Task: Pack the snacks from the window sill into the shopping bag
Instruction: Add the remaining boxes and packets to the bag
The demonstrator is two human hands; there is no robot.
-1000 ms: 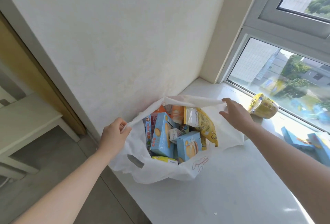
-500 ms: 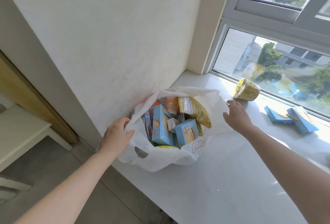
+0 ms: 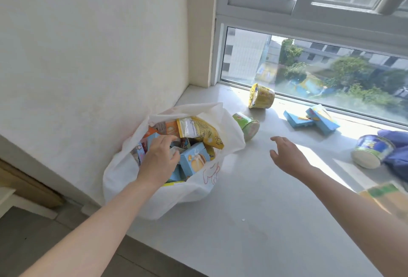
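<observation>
Beside the white plastic shopping bag [image 3: 187, 190], mostly full: my left hand [image 3: 157, 159] inside it, grasp unclear; right hand [image 3: 287, 155] open, empty; cups and boxes left on the pale stone window sill [image 3: 276, 221].

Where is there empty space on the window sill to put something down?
The window sill is bare in front, between the shopping bag and the right arm. A smaller gap lies between the green cup and the blue boxes. Along the glass it is crowded: yellow cup, boxes, blue tin. The bag is stuffed.
</observation>
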